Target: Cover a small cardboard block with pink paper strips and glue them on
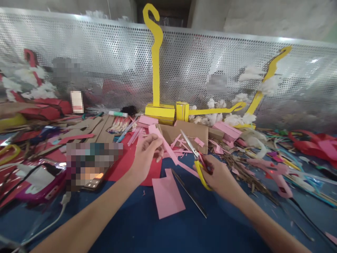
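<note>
My left hand [147, 151] pinches a narrow pink paper strip [168, 150], which slants down to the right and bends toward my other hand. Yellow-handled scissors [194, 149] sit in my right hand [219, 175], its fingers closed round the handles and the blades pointing up and left. Below the strip a pink paper piece [168, 196] with a notched top lies flat on the blue table. Beside it rests a thin dark metal tool [191, 195], whose kind I cannot make out. Red paper [118, 168] lies under my left forearm and hand.
Yellow hook-topped paper stands [156, 70] are at the back, before a perforated metal panel [113, 52]. To the right lies a pink glue gun [276, 174] with a black cord. A phone [92, 184] and cardboard strips [97, 137] lie left. Pink scraps [181, 142] cover some brown cardboard [195, 130].
</note>
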`<state>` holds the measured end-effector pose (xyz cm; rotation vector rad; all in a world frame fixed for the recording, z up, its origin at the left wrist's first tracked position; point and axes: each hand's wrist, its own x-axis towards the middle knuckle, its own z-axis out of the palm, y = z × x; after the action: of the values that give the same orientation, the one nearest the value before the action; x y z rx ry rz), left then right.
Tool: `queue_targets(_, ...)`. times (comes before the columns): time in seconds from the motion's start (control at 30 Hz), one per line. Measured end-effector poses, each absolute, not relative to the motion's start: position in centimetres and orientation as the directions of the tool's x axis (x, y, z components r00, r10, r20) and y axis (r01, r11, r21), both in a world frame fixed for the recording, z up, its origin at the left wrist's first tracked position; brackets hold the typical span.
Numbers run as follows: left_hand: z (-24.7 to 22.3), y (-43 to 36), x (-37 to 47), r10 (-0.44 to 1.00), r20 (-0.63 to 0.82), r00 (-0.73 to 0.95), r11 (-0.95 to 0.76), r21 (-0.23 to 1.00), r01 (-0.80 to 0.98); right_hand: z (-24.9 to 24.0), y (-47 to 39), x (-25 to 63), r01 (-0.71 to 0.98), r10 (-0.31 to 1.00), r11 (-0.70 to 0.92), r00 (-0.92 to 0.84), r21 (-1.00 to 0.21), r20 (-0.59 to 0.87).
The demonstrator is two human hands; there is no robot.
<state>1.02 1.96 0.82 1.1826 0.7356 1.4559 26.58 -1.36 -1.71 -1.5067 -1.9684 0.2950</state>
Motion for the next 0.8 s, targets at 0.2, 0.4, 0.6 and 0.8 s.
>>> queue_targets(0.2, 0.5, 3.7, -0.1, 0.951, 0.299, -0.080, -0.307, 0.944, -0.122, -1.8, 0.4, 29.5, 0.925, 0.936, 0.260, -0.171, -0.276, 0.308)
queue_targets(0.4, 0.0, 2.7, 0.9, 0.938, 0.332, 0.095, -0.334, 0.942, 0.006, 0.2, -1.1, 27.9, 0.870, 0.911, 0.338, -0.207, -0.360, 0.356)
queue_targets(0.6, -0.6, 0.7, 2.8, 0.869, 0.352, 0.348, -0.410, 0.906, 0.106, 2.0, -2.0, 22.7, 0.556, 0.887, 0.459, -0.335, -0.693, 0.318)
queue_targets(0.8, -1.0, 3.4, 1.1, 0.867, 0.496, -0.047, -0.450, 0.820, 0.353, 0.0, -1.1, 23.0, 0.410, 0.911, 0.396, -0.288, -0.822, 0.296)
